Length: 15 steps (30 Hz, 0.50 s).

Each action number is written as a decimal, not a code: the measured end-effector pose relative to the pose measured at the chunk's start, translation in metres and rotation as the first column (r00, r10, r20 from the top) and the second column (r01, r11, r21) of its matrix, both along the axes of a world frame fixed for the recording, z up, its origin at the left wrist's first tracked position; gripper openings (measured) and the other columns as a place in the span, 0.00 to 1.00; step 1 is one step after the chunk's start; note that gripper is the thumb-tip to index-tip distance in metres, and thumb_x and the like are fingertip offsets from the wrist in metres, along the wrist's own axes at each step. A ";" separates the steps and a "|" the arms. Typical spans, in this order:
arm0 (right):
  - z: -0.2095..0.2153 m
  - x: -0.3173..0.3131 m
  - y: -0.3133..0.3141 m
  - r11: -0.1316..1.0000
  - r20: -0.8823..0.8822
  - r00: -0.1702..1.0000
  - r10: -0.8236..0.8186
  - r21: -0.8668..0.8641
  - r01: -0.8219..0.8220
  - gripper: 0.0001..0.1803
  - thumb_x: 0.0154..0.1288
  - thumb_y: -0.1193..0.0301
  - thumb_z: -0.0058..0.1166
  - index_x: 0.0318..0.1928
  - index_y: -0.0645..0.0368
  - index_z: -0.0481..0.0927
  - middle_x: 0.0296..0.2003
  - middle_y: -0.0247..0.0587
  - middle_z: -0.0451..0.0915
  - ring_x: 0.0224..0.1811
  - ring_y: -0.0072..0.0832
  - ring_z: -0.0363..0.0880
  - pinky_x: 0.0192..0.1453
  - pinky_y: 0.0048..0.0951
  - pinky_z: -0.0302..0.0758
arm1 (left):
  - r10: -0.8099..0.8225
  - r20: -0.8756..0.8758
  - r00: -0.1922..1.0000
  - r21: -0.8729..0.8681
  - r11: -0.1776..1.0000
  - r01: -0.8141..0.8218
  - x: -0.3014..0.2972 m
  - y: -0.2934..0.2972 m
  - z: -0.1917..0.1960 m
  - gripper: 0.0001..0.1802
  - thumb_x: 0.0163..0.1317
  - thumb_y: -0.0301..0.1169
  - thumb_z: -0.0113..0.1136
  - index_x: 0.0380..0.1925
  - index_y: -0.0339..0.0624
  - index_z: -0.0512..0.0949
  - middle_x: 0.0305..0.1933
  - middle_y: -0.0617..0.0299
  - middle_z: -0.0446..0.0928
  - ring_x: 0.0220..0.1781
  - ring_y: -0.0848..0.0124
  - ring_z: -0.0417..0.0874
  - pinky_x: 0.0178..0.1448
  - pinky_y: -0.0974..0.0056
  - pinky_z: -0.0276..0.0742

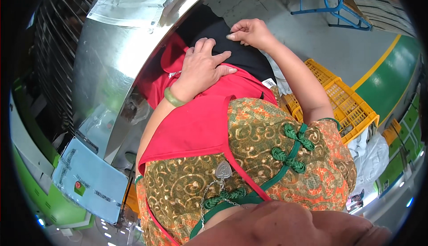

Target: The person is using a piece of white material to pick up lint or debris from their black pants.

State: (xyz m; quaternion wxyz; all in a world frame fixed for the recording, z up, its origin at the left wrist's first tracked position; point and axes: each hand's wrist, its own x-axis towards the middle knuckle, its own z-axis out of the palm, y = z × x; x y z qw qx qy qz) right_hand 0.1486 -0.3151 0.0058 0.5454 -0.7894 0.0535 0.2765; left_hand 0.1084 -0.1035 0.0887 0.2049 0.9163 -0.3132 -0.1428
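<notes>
My left hand, with a pale green bangle at its wrist, lies with fingers spread over my lap. It rests on the red apron, and its fingertips reach onto black cloth across my legs. To its right, my right hand hovers over or touches the edge of that black cloth; I cannot tell which. Its fingers are curled, thumb against forefinger, and anything between them is too small or hidden to make out.
A curved shiny metal table stands to my left, bearing a clear plastic sheet. Beyond it is a dark ribbed guard. Yellow crates and a white plastic bag are at right. A blue stool frame stands far right, beside striped cloth.
</notes>
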 end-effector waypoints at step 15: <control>0.003 -0.001 0.009 0.991 0.187 0.980 0.062 -0.126 -0.039 0.17 0.49 0.67 0.71 0.36 0.64 0.81 0.26 0.47 0.83 0.28 0.35 0.83 0.35 0.32 0.78 | 0.014 -0.032 0.999 -0.036 0.999 -0.015 -0.002 0.002 -0.003 0.25 0.55 0.55 0.62 0.46 0.51 0.84 0.54 0.51 0.70 0.60 0.57 0.69 0.54 0.53 0.69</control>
